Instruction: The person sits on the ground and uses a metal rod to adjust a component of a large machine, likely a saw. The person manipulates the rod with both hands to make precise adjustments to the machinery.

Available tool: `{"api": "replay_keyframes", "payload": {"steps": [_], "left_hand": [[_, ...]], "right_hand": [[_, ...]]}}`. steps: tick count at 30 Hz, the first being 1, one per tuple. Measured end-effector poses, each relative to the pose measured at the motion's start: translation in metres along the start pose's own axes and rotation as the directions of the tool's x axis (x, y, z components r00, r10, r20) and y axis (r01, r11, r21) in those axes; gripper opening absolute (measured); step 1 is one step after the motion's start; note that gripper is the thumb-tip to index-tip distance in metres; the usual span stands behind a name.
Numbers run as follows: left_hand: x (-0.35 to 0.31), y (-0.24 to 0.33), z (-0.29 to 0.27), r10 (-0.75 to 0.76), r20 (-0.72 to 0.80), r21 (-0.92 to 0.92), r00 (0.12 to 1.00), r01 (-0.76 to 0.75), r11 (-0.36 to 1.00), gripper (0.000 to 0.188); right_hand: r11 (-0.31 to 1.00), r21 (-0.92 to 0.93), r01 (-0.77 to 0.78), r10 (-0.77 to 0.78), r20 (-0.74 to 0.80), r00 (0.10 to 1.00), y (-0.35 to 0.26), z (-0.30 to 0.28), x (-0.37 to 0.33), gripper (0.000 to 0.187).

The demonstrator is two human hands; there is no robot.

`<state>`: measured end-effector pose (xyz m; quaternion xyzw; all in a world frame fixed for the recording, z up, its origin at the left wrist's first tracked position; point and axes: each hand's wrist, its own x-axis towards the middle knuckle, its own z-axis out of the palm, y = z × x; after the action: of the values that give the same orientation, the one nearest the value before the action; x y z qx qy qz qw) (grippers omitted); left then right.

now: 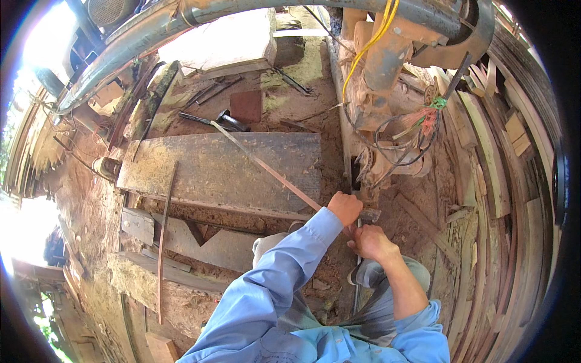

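My left hand [345, 207] is closed around the near end of a long thin strip [275, 173], which looks like wood. The strip slants away to the far left, over a wide thick plank [224, 166]. Just below and to the right, my right hand [373, 243] is closed, with its fingers curled close to the left hand. What it grips is hidden by the fingers. Beneath the hands a narrow metal rod or rail [357, 275] runs between my legs. A dark hammer-like tool [232, 120] lies just beyond the plank, near the strip's far end.
A second thin strip [163, 242] lies across boards at the left. Machinery with a yellow cable [356, 60] and tangled wires [402, 142] stands at the far right. Stacked timber [484, 242] lines the right side. A large pale slab [224, 39] lies at the back.
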<state>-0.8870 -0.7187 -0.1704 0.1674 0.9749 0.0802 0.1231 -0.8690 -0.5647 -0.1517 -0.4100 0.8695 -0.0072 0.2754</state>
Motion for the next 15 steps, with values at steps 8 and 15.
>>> {"api": "replay_keyframes", "payload": {"steps": [8, 15], "left_hand": [[0.002, -0.004, 0.01, 0.023, -0.059, -0.013, 0.998, -0.023, 1.0, 0.013], [0.003, -0.003, 0.015, 0.025, -0.112, 0.029, 0.993, -0.022, 0.999, 0.012]], "right_hand": [[1.0, 0.003, 0.001, -0.001, -0.048, 0.999, -0.003, -0.004, -0.003, 0.037], [1.0, 0.017, 0.002, -0.001, -0.03, 1.0, 0.0, 0.0, -0.002, 0.032]]}}
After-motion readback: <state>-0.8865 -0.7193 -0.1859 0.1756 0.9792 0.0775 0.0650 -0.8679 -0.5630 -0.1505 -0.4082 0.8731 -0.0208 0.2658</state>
